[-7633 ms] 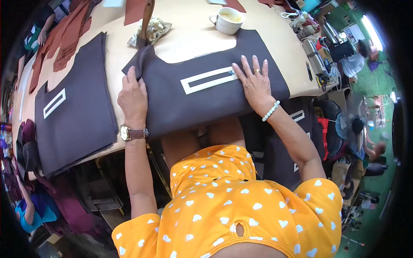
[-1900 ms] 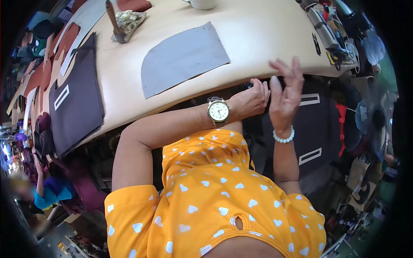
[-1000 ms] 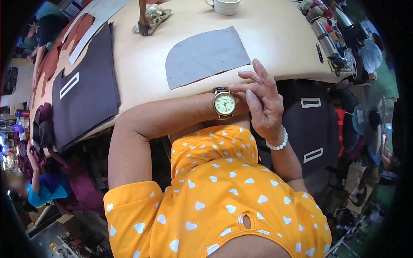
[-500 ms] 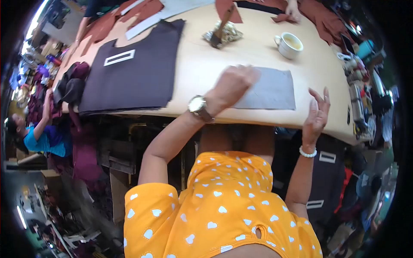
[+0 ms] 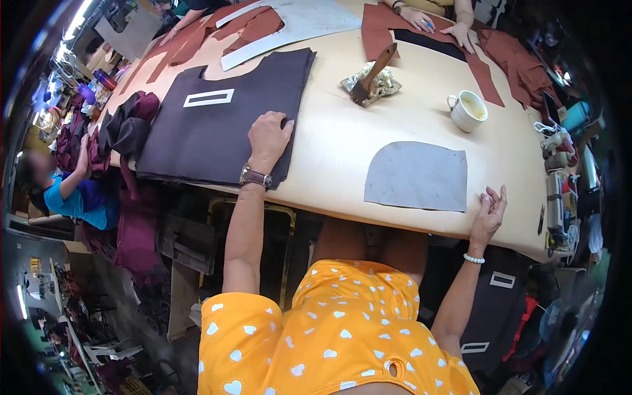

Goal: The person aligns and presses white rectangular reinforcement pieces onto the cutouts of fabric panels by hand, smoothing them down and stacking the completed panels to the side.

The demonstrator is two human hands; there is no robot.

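Note:
My left hand (image 5: 268, 141), with a brown-strapped watch at the wrist, rests on a stack of dark fabric pieces (image 5: 197, 135) near its right edge. Its fingers are curled, and dark cloth shows between thumb and forefinger. On the top piece lies a white rectangular outline (image 5: 209, 97). My right hand (image 5: 488, 214), wearing a pale bead bracelet, is at the table's front edge with loosely spread fingers and nothing in them. Just left of it, a grey piece with rounded upper left corner (image 5: 418, 176) lies flat.
A brush (image 5: 375, 74) leans on a crumpled bundle (image 5: 385, 87). A white cup (image 5: 469, 112) with pale contents stands beyond the grey piece. Across the table (image 5: 329, 158), another person's hands (image 5: 438, 26) touch rust-coloured fabric (image 5: 486, 82). Maroon cloth (image 5: 141, 108) hangs off the left side.
My left hand has moved left from the grey piece onto the dark stack, uncovering the grey piece's rounded corner. My right hand stays by the table edge. The view has shifted.

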